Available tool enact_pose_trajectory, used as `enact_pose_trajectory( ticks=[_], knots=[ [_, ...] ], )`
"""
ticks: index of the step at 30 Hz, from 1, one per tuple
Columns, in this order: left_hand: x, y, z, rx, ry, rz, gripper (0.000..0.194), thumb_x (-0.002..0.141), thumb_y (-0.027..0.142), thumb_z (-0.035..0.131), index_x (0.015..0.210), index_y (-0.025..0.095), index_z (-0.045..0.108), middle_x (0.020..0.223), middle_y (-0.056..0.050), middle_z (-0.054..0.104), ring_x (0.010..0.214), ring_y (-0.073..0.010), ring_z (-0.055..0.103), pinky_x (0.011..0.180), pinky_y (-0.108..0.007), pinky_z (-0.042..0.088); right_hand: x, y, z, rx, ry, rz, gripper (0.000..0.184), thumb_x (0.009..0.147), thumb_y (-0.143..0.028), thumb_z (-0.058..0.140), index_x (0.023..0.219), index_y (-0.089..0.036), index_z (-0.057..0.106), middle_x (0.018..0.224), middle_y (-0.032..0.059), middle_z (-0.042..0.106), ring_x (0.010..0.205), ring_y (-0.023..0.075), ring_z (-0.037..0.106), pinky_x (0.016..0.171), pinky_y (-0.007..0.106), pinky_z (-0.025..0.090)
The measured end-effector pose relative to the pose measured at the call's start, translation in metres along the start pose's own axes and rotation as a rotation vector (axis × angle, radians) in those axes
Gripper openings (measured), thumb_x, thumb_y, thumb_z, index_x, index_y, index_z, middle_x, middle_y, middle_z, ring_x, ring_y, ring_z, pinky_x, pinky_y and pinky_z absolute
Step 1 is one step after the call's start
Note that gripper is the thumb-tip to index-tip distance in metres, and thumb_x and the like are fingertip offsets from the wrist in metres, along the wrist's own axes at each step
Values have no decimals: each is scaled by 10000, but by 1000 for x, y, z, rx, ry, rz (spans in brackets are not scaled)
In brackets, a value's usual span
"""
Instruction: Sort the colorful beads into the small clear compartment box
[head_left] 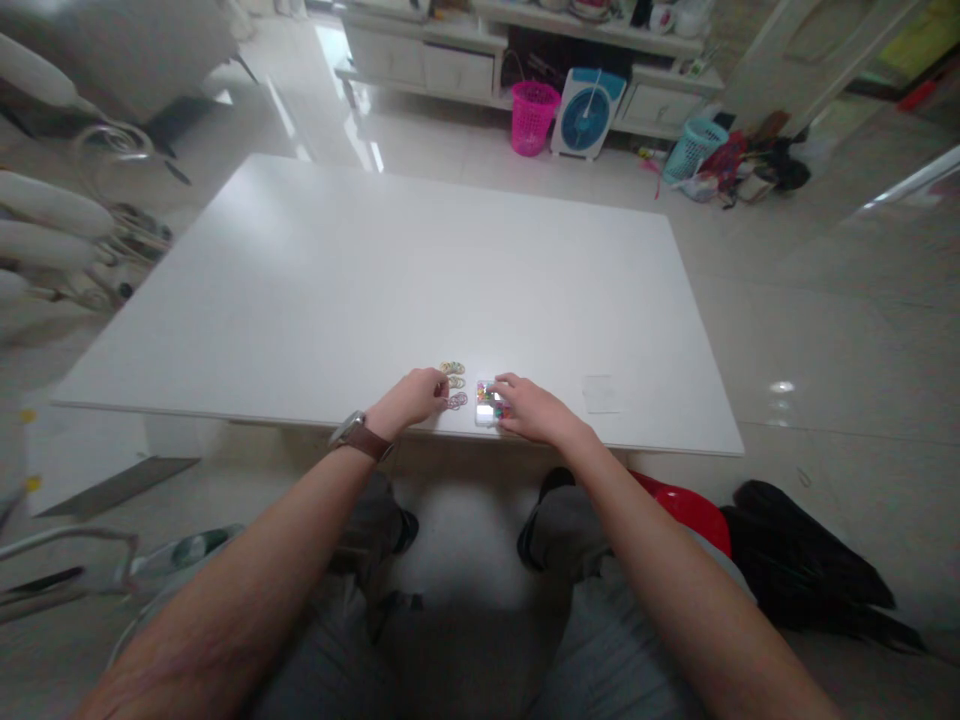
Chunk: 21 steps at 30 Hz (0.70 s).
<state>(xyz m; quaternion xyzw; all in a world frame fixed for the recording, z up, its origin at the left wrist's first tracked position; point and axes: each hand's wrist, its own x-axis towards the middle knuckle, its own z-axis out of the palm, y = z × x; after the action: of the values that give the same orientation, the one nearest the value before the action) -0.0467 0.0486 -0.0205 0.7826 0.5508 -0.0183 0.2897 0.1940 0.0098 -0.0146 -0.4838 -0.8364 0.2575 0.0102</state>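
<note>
A small clear box (487, 403) filled with coloured paper clips lies near the front edge of the white table (360, 270). My right hand (531, 408) rests on its right side with curled fingers touching it. Left of the box lie a few paper clips (453, 375) in a short column. My left hand (415, 397), a watch on its wrist, has its fingers pinched together at the lowest, pinkish clip (456, 401). Whether that clip is gripped is too small to make out.
A clear flat lid (601, 393) lies on the table right of my hands. Beyond the table stand a pink basket (533, 116), a blue fan (588, 112) and a teal basket (693, 148). A red stool (686, 505) sits under me, chairs at left.
</note>
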Motion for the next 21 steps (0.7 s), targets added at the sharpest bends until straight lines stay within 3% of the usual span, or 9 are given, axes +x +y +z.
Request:
enact_pose_trajectory(
  ticks=[8,14,21],
  knots=[
    [-2,7,7,-54,23,51,69,819,210,643,776,187,691,777,-53,723,706,-181,641,655,-268,426,0,1,1,-2,5,-10,535,846,-157,703,1366,-181,582,1435,153,515,1244,288,562,1028,410,488],
    [-3,11,13,-92,69,64,161,853,180,593,986,173,683,845,-66,731,743,-184,663,703,-270,468,1,1,0,-16,-7,-13,537,839,-146,706,1360,-179,581,1435,153,512,1213,279,575,1013,399,490],
    [-2,11,12,2,51,67,148,882,266,590,788,198,681,803,-76,725,757,-201,663,722,-280,473,0,0,1,-5,4,-14,535,843,-139,707,1359,-188,577,1429,148,513,1225,272,568,1019,392,483]
  ],
)
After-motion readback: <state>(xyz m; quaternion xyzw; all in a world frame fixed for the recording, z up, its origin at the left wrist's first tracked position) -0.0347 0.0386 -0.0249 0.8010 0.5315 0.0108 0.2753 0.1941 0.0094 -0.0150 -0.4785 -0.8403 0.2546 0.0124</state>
